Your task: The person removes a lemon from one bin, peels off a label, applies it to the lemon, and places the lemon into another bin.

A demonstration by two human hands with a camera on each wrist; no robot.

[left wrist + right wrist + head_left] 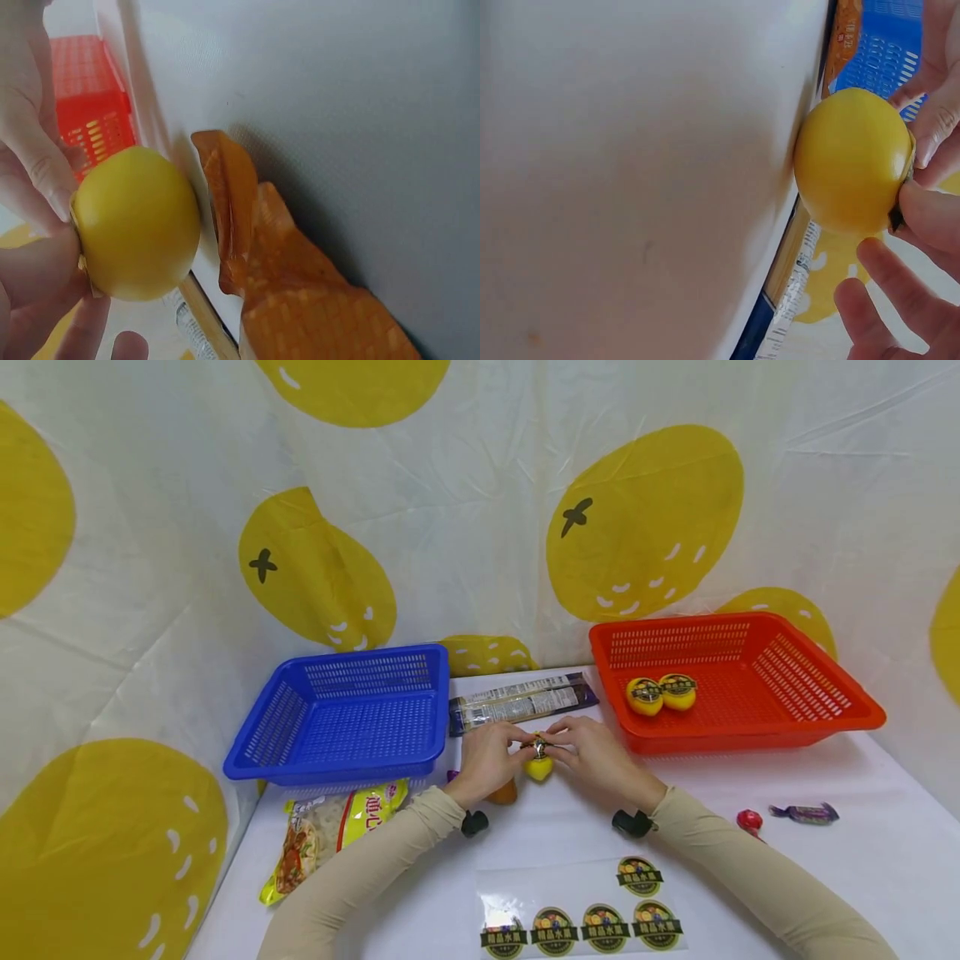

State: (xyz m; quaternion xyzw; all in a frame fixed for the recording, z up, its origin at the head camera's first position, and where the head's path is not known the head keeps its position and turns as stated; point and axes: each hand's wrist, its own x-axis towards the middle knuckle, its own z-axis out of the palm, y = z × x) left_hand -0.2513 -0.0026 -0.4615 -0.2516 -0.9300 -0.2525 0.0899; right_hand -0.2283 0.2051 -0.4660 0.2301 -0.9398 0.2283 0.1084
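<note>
Between my two hands a yellow lemon (538, 769) sits on the white table. A dark, gold-edged sticker (539, 747) lies over its top. My left hand (486, 762) pinches one side of the sticker with thumb and finger. From the other side my right hand (600, 760) pinches the sticker's opposite end, its thumb close against the lemon (855, 161). In both wrist views the sticker shows only as a thin edge along the fruit, the rest hidden by fingers. An orange-brown wrapped packet (315, 315) lies beside the lemon, partly under my left hand in the head view.
A blue basket (337, 772) stands left, a red basket (750, 739) right, holding two stickered lemons (662, 694). Long dark packets (525, 702) lie behind the hands. A yellow food bag (330, 835), a sticker sheet (577, 893), a red lollipop (748, 820) and a purple candy (806, 813) lie nearer.
</note>
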